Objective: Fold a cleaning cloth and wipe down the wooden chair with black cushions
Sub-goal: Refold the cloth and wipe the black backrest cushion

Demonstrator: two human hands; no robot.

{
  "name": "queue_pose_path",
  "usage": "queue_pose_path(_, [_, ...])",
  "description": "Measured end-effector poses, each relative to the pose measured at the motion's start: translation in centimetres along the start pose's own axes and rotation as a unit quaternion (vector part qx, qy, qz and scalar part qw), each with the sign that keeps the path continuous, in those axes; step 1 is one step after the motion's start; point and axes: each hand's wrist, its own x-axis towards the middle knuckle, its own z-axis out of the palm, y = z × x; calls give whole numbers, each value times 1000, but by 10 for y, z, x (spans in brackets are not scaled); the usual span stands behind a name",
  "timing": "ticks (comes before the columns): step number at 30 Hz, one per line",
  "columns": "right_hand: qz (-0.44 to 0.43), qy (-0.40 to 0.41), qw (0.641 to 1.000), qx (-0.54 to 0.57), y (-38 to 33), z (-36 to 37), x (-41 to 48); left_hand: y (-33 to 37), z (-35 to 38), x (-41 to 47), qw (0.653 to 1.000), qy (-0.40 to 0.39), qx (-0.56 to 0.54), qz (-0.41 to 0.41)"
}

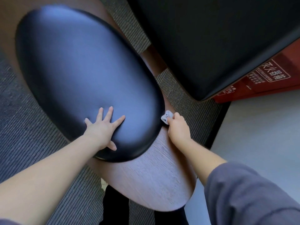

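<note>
The left hand (102,127) lies flat on the lower part of the black cushion (78,62). Its fingers are spread wide and straight, the palm presses on the padding, and the thumb points down toward the cushion's near edge. The bare forearm reaches in from the lower left corner. The cushion is a long oval, smooth and slightly shiny, with a bluish sheen across its middle. It sits on the wooden chair (154,176), whose brown grained panel shows below and to the right of it.

At the cushion's right edge, where the padding meets the wood, is the cloth (166,117). It is a small, pale, bunched wad, mostly hidden in the right hand (178,129). That hand grips it with curled fingers, knuckles up, and holds it against the rim of the cushion. The right forearm comes in from the lower right, out of a grey sleeve (251,192) pushed up the arm.

A striped grey carpet (24,127) lies under the chair. At the upper right is a second black cushion (203,38), and just right of it a red box (267,78) with white lettering.
</note>
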Motion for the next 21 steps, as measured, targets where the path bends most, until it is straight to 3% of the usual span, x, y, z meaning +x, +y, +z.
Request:
queue_pose_path(9, [4,-3,997,71,-60,23,-104,-20,11,-15,998,31,22,58])
queue_pose_path(15, [5,-17,992,127,-103,40,-144,-60,12,-26,997,0,0,74])
queue_pose_path(21, [-101,-20,987,120,-156,53,-168,-79,24,-35,998,31,-19,58])
